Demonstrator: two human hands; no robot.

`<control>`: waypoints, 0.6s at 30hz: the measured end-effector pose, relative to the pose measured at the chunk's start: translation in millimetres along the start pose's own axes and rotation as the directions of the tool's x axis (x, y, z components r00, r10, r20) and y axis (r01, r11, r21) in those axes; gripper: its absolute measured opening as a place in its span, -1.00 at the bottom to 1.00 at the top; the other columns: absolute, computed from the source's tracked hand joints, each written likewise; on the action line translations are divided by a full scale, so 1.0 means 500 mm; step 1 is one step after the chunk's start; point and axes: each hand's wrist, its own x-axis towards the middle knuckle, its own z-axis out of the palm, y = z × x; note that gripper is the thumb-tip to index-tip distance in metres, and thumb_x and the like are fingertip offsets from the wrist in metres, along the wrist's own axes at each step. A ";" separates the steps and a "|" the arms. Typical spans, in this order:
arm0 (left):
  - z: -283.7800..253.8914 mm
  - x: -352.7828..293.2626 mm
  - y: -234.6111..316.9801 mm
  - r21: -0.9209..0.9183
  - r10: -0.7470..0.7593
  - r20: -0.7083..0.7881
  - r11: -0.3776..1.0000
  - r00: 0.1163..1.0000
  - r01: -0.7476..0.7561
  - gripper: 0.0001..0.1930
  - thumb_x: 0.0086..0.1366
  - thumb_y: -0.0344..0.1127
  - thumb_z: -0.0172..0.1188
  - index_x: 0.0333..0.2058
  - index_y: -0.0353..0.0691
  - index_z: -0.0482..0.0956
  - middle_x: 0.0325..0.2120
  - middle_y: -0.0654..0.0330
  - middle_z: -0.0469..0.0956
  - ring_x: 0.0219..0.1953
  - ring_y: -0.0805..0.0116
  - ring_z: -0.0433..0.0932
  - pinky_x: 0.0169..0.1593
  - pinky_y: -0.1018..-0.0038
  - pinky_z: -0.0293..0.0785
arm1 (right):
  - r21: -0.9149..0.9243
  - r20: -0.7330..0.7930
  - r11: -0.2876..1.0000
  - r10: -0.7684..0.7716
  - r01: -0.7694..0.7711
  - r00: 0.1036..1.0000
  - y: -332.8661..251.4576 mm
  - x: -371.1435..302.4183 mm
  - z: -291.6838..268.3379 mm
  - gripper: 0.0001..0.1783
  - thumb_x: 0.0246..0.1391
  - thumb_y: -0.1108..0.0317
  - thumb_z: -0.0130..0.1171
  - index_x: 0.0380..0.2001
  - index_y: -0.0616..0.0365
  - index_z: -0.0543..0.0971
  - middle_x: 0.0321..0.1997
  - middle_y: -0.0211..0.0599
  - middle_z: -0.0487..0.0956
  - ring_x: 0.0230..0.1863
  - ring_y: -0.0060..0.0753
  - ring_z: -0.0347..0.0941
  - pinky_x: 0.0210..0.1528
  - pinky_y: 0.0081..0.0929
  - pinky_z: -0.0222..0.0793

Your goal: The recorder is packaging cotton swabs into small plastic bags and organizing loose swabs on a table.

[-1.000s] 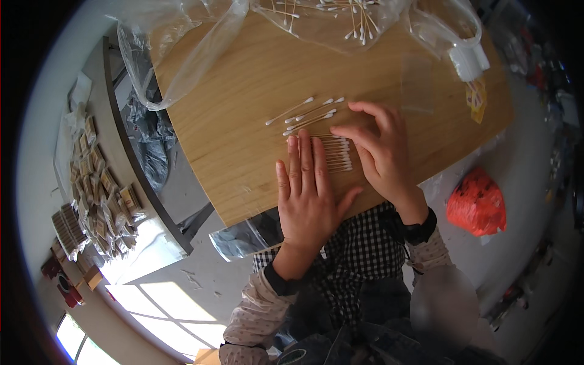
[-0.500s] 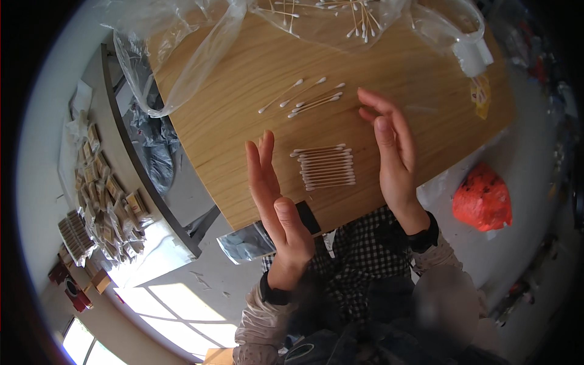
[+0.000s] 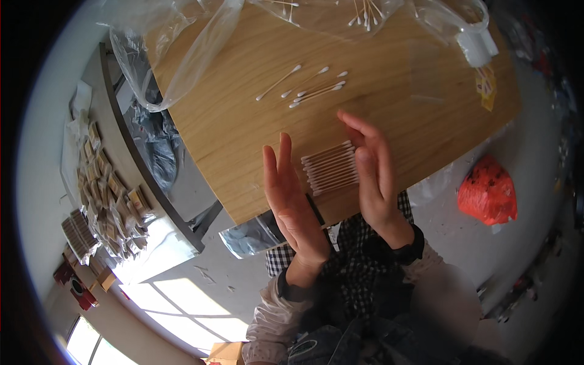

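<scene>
A row of cotton swabs point(image 3: 330, 169) lies side by side on the wooden table point(image 3: 243, 134) near its front edge. My left hand point(image 3: 293, 210) is upright at the row's left end, fingers stretched out, holding nothing. On the other end, my right hand point(image 3: 376, 182) curves its extended fingers beside the swab tips; whether it touches them I cannot tell. Its palm holds nothing visible. Several loose cotton swabs point(image 3: 313, 92) lie farther back, slanted and roughly parallel.
Clear plastic bags point(image 3: 213, 45) with more swabs spread along the far edge. A white cylindrical container point(image 3: 476, 48) and a yellow packet point(image 3: 485, 88) sit at the far right. A red bag point(image 3: 488, 191) rests on the floor. Packed bundles point(image 3: 112, 194) cover a side table at left.
Both hands have moved inward toward the swab row, the right one most. The row's top swab now lies more in line with the others. The view has shifted slightly.
</scene>
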 end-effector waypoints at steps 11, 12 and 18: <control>0.022 -0.003 -0.006 -0.063 0.021 -0.056 0.998 0.998 -0.025 -0.21 0.44 0.29 -0.31 0.41 -0.18 -0.03 0.40 -0.10 0.01 0.45 0.14 -0.04 0.46 0.25 -0.21 | -0.481 0.070 0.864 -0.133 0.150 0.989 0.010 0.021 0.008 -0.60 0.28 0.47 -0.03 0.17 0.25 0.37 0.20 -0.04 0.41 0.18 -0.11 0.37 0.22 -0.26 0.26; 0.023 0.001 -0.006 -0.054 0.041 -0.039 0.998 0.998 -0.044 -0.23 0.45 0.27 -0.32 0.40 -0.18 -0.03 0.40 -0.11 0.01 0.45 0.13 -0.03 0.46 0.25 -0.19 | -0.648 0.129 0.716 -0.233 0.260 0.964 0.012 0.030 0.008 -0.57 0.24 0.49 0.01 0.18 0.23 0.37 0.24 -0.02 0.39 0.24 -0.06 0.33 0.28 -0.19 0.22; 0.031 -0.002 -0.039 -0.097 0.084 -0.028 0.992 0.996 -0.086 -0.25 0.47 0.23 -0.31 0.40 -0.22 -0.03 0.39 -0.12 0.01 0.44 0.07 -0.01 0.45 0.24 -0.13 | -0.801 0.326 0.465 -0.190 0.377 0.926 0.034 0.039 0.038 -0.41 0.17 0.34 0.00 0.27 0.29 0.29 0.40 0.01 0.21 0.47 -0.04 0.04 0.46 -0.03 -0.04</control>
